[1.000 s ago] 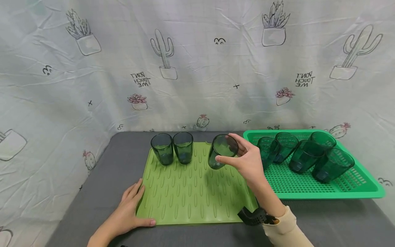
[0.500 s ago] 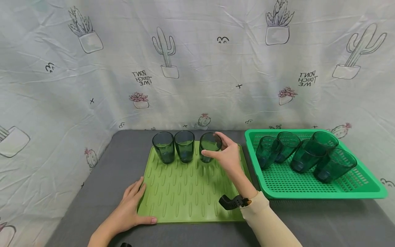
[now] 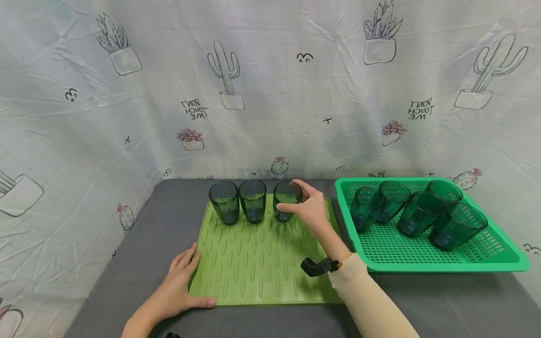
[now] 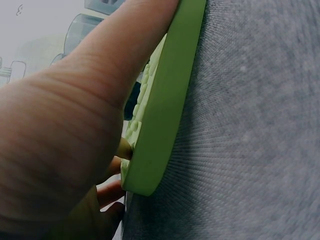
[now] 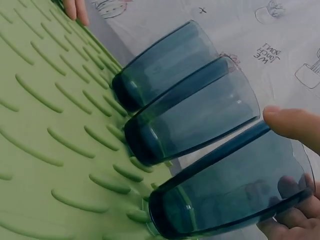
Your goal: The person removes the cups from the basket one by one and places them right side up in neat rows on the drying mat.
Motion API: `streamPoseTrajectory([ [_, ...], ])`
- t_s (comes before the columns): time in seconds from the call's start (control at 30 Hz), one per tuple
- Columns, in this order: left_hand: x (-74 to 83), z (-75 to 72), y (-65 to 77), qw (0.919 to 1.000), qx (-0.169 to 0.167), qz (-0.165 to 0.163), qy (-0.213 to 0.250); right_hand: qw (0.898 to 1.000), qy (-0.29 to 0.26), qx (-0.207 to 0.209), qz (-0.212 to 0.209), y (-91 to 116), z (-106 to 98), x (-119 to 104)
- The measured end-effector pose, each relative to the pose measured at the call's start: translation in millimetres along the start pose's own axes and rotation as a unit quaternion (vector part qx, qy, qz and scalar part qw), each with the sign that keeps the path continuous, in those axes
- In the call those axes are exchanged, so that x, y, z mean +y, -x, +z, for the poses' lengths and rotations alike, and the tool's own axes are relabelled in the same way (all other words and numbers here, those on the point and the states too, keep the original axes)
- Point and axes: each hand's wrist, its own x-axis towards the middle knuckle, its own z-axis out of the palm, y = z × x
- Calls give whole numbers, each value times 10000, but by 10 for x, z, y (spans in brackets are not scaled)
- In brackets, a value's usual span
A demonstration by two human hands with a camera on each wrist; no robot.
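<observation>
My right hand [image 3: 310, 205] holds a dark tinted drinking glass [image 3: 282, 206] near its rim, thumb on the near side and fingers round the far side. This glass stands upright on the ridged green mat [image 3: 253, 263], as the right wrist view shows with its base [image 5: 172, 212] down on the ridges. To its left, two matching glasses, a middle one [image 3: 252, 202] and a left one [image 3: 225, 204], stand close together along the mat's back edge. My left hand [image 3: 173, 284] rests at the mat's front left corner, fingers along the left edge and thumb extended on the front edge.
A green plastic basket [image 3: 444, 266] with several more tinted glasses [image 3: 422, 213] leaning in it stands on the right, close beside the mat. Grey cloth [image 3: 139, 239] covers the table. A white cactus-print curtain [image 3: 270, 94] hangs right behind.
My right hand has carried the glass left and set it down on the mat, right of the other two. During the last half second it has hardly moved. The left hand stays in place.
</observation>
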Motion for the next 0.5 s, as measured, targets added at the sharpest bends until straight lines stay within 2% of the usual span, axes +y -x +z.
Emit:
streamPoseTrajectory([
  [0.23, 22, 12, -21, 10000, -17, 18, 54, 9977, 664, -142, 58, -36, -16, 21],
  [0.37, 15, 7, -23, 10000, -26, -6, 25, 9941, 1068, -160, -72, -48, 1, 5],
  [0.5, -14, -3, -21, 10000, -3, 0, -38, 9920, 1228, -227, -190, -70, 24, -17],
])
